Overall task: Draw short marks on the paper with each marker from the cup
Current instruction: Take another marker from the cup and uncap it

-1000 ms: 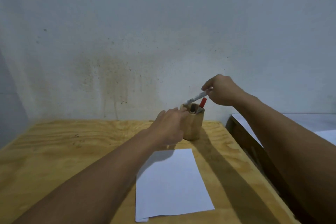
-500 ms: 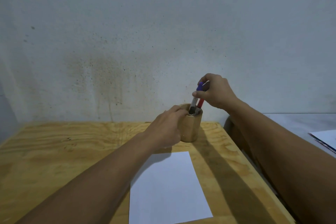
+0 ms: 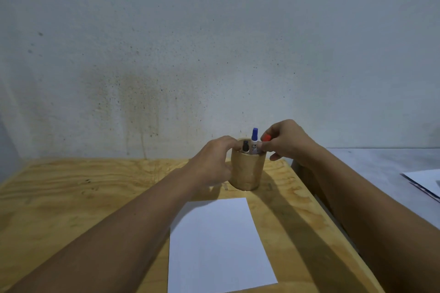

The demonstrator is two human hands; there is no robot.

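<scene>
A round wooden cup stands near the far edge of the plywood table. Three markers stick out of it: a black-capped one, a blue-capped one and a red-capped one. My left hand wraps around the cup's left side. My right hand is at the cup's right rim with its fingers pinched on the red-capped marker. A blank white sheet of paper lies on the table in front of the cup, partly under my left forearm.
A stained grey wall rises right behind the table. To the right, past a dark gap, is a grey surface with papers at the frame's edge.
My right hand lowered the blue-capped marker into the cup, released it, and now pinches the red-capped marker. My left hand has stayed on the cup.
</scene>
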